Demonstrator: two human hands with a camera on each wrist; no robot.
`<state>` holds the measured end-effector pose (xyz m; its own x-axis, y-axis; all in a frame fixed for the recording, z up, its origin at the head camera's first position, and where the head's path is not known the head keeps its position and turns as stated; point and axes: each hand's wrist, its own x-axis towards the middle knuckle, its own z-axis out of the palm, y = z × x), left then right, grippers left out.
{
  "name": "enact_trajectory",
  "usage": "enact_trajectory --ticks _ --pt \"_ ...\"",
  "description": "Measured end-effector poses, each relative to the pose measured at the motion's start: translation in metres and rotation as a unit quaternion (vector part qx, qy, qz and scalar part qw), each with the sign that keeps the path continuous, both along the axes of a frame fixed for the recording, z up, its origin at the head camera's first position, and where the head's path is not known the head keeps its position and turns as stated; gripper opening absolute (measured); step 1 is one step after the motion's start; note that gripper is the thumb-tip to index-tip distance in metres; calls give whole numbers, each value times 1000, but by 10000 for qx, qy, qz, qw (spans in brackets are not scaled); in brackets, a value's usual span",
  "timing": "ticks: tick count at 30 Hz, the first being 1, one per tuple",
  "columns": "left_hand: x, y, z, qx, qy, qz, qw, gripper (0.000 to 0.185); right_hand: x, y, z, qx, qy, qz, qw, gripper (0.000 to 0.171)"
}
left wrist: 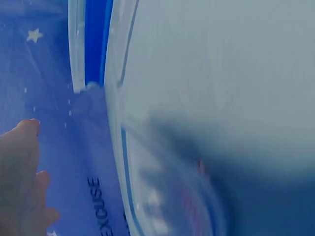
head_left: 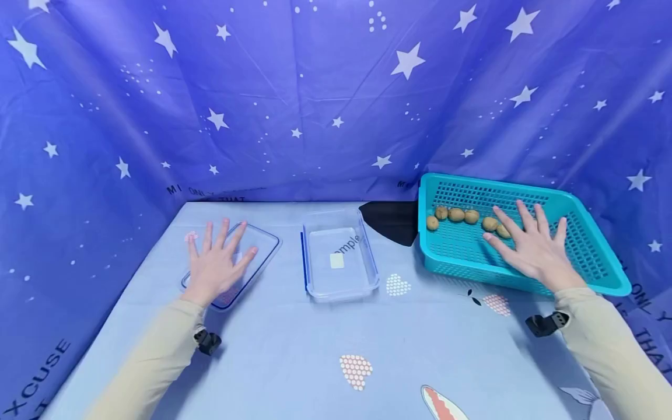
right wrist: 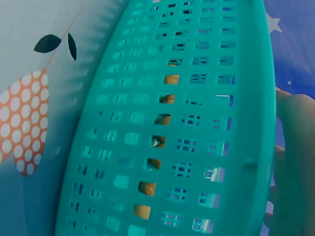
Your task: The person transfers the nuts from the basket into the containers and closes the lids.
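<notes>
Head view, and both sets of fingers (head_left: pixel 223 233) are splayed wide, backs of the hands up, pinching nothing! The left hand (head_left: pixel 214 271) spreads over the lid (head_left: pixel 265 242), which lies by the tabletop's (head_left: pixel 294 361) left edge, towards the far left corner; whether skin meets plastic, these angles can't settle. Across at the far right corner, the right hand (head_left: pixel 532 251) fans above the basket (head_left: pixel 462 265), fingertips near the row of walnuts (head_left: pixel 456 215) on its floor, contact again unclear.

How to play it well? On the left, a light touch looks wise: the lid seems thin and slick, so a hard press could make it skate, and a hold on opposite edges should beat a flat palm. On the right, thumb and two fingers from straight above looks the better bet, since round shells would likely roll from a sideways poke.

Now the pose: left forearm slants in from the near left, right forearm from the near right, its wrist around the basket's near rim. Between them, near the middle of the far edge, sits the box (head_left: pixel 320 268), well apart from the right hand.
</notes>
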<state>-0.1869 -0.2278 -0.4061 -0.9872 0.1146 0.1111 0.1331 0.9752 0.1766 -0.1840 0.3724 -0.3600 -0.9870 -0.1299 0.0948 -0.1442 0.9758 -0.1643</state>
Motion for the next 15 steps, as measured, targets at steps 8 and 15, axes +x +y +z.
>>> enact_trajectory --ticks 8,15 --pt "-3 40 -17 285 -29 -348 9990 75 3 -5 2 -306 333 295 9985 70" --pt "-2 74 -25 846 -258 -883 9922 71 4 -14 -8 -715 686 621 9931 64"
